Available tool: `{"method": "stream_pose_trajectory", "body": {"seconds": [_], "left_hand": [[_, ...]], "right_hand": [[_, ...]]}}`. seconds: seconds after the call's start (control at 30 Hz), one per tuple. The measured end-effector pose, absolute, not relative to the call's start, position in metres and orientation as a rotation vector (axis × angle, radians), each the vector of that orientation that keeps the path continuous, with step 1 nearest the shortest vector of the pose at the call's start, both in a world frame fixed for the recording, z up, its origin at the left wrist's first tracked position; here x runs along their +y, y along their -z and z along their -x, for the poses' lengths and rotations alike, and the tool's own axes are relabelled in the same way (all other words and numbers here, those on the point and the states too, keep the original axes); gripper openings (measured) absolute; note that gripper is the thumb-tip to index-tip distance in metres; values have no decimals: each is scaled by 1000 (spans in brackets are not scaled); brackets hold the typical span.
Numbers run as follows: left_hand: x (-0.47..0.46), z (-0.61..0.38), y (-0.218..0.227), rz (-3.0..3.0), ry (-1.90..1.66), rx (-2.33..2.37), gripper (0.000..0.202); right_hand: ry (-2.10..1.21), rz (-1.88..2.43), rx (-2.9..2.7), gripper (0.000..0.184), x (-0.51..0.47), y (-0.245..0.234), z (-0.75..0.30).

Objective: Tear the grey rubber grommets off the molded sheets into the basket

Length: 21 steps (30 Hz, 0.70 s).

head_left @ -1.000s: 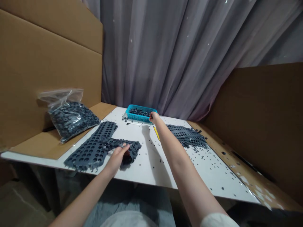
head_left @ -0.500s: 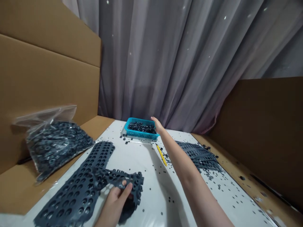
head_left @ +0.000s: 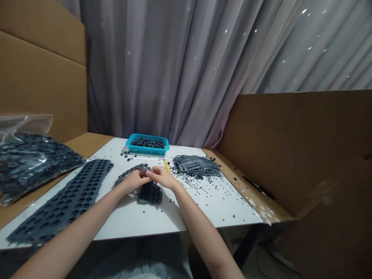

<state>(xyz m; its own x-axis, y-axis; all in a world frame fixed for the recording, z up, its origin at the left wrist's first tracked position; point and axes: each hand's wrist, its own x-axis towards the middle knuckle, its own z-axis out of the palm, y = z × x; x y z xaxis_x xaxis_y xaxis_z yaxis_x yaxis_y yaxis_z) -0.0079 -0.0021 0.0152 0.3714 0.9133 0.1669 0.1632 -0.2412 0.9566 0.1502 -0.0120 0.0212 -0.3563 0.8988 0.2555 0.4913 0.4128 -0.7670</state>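
Hands meet near the middle of the table (head_left: 209, 209): left hand (head_left: 134, 181) and right hand (head_left: 162, 177) are both pinched shut on the upper edge of a dark perforated strip (head_left: 150, 193), which droops from the grip onto the surface. The strip looks light, soft and floppy, probably rubber. It is best held by the solid webs between holes, since thin bridges may tear. A basket (head_left: 148, 148) of small dark rings stands at the far edge, a mat (head_left: 66, 197) lies along the left edge, and a heap (head_left: 196, 164) sits toward the right edge.
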Motion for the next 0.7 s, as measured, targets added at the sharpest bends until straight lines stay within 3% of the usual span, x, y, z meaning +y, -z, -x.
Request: {"method": "stream_pose_trajectory", "body": {"seconds": [0.2,0.33,0.7], "left_hand": [[-8,14,2,-1812,-1027,1040,12],[-11,15,2,-1913,-1035,1016,8],[0,18,10,-1928,-1006,1054,26]], "right_hand": [[-562,1291,-1913,27,-17,5,-138],[-549,1326,-1896,32,-18,14,-137],[-711,1130,-1738,36,-18,17,-136]]}}
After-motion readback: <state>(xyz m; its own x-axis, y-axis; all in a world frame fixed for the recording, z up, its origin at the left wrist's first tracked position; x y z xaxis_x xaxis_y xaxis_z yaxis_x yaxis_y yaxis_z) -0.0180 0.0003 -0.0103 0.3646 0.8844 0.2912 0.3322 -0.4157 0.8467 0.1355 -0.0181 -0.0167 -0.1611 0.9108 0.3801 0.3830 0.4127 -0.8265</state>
